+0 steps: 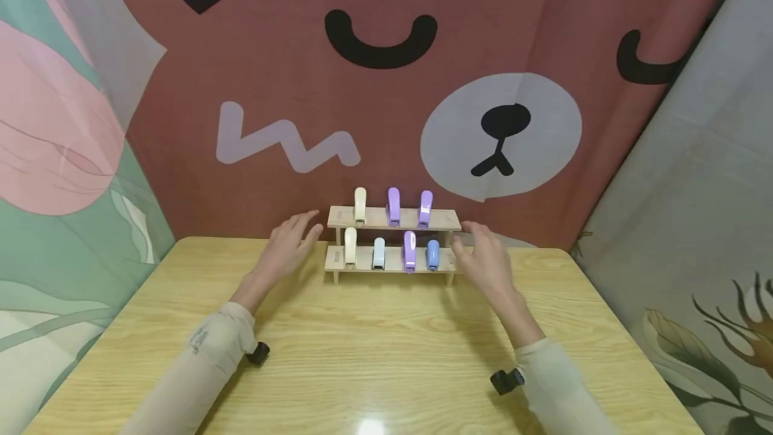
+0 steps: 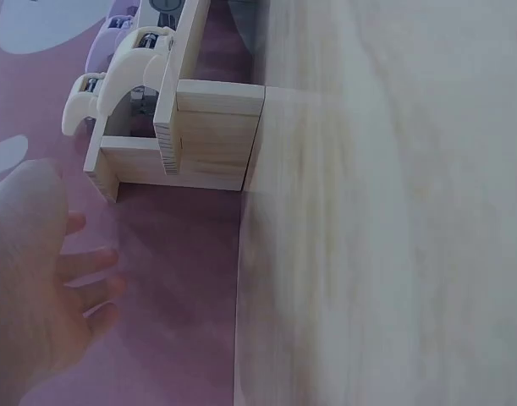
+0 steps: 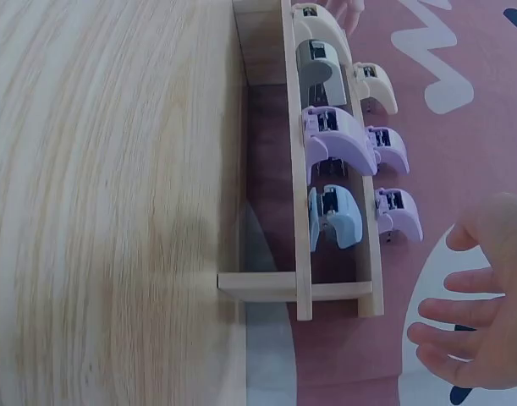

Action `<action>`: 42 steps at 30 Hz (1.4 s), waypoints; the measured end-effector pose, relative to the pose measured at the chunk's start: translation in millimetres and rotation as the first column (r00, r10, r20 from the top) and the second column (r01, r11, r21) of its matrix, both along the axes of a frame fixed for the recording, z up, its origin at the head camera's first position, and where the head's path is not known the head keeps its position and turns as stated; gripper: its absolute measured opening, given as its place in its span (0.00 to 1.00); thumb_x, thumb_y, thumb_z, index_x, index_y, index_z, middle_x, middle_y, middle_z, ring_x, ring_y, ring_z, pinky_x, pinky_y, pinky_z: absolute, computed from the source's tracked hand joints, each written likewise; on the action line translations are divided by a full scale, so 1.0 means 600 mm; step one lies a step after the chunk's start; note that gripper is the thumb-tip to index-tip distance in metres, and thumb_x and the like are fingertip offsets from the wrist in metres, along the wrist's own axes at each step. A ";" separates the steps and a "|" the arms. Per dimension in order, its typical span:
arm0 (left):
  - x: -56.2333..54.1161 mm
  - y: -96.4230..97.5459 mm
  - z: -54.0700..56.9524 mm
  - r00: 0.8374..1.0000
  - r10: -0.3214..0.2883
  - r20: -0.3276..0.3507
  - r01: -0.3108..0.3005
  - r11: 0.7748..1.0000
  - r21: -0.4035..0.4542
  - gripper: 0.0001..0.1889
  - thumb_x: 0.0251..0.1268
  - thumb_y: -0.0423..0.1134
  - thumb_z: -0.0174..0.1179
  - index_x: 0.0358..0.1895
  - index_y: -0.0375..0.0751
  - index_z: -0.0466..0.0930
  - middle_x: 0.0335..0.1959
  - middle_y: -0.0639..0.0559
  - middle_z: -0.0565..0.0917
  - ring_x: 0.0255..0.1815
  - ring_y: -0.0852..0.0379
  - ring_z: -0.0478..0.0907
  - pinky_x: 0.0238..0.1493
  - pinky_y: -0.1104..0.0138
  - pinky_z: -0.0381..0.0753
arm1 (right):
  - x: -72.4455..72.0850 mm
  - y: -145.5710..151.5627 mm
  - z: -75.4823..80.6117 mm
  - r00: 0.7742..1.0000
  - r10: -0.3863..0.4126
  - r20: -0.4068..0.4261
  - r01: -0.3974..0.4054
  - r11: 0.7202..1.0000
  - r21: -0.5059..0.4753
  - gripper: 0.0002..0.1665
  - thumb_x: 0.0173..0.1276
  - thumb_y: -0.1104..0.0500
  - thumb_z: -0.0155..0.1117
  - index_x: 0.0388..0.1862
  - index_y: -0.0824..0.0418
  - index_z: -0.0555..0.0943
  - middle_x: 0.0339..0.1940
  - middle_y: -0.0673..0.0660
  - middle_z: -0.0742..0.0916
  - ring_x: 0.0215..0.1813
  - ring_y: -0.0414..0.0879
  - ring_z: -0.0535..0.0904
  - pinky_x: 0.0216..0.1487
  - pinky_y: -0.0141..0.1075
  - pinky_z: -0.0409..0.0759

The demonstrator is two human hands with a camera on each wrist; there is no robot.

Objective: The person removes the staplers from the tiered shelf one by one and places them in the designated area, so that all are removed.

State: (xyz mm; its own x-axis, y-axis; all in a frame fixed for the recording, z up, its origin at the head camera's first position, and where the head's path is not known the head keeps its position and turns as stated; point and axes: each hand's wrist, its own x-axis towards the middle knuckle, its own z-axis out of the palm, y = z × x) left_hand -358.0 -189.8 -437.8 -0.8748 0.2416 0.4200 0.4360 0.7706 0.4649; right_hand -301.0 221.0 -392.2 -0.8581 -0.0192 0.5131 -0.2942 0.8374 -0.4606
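Note:
A two-tier wooden rack (image 1: 386, 219) stands at the back of the table, holding several staplers. Its upper tier carries a cream stapler (image 1: 359, 204) and two purple staplers (image 1: 394, 205). Along the lower tier are another cream stapler (image 1: 350, 247), a small pale blue stapler (image 1: 378, 254), a purple stapler (image 1: 409, 250) and a small blue stapler (image 1: 433, 255). My left hand (image 1: 288, 244) is held off the rack's left end, fingers extended and holding nothing. Near the right end is my right hand (image 1: 485, 257), its fingers relaxed around nothing; whether it touches the rack cannot be told in the head view.
The wood-grain table (image 1: 362, 341) spreads in front of the rack. Right behind it hangs a reddish-brown curtain (image 1: 290, 72) with a cartoon face. Patterned curtains (image 1: 682, 220) close off the sides. A small black camera (image 1: 258, 353) is strapped at each wrist.

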 end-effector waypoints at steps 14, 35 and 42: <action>-0.020 0.013 0.005 0.996 -0.060 0.059 0.047 0.979 0.196 0.30 0.84 0.56 0.43 0.79 0.45 0.62 0.71 0.40 0.71 0.71 0.38 0.66 0.67 0.40 0.62 | -0.008 -0.021 0.012 0.995 0.013 -0.096 -0.018 0.999 -0.049 0.21 0.69 0.58 0.60 0.57 0.67 0.82 0.53 0.64 0.85 0.53 0.61 0.82 0.49 0.54 0.80; -0.038 0.064 0.007 0.916 -0.191 0.353 -0.151 0.653 0.742 0.26 0.79 0.45 0.55 0.76 0.46 0.66 0.66 0.40 0.74 0.66 0.41 0.71 0.60 0.45 0.75 | -0.035 -0.062 0.019 0.998 0.040 -0.058 -0.053 0.967 -0.250 0.16 0.69 0.61 0.66 0.53 0.66 0.83 0.50 0.61 0.87 0.49 0.59 0.84 0.47 0.49 0.81; -0.037 0.078 -0.002 0.919 -0.175 0.354 -0.173 0.627 0.760 0.25 0.79 0.44 0.53 0.75 0.47 0.66 0.64 0.40 0.76 0.63 0.41 0.74 0.56 0.47 0.77 | -0.045 -0.076 0.013 0.998 0.035 -0.043 -0.047 0.954 -0.295 0.17 0.68 0.60 0.69 0.53 0.67 0.83 0.49 0.62 0.87 0.48 0.59 0.84 0.45 0.48 0.82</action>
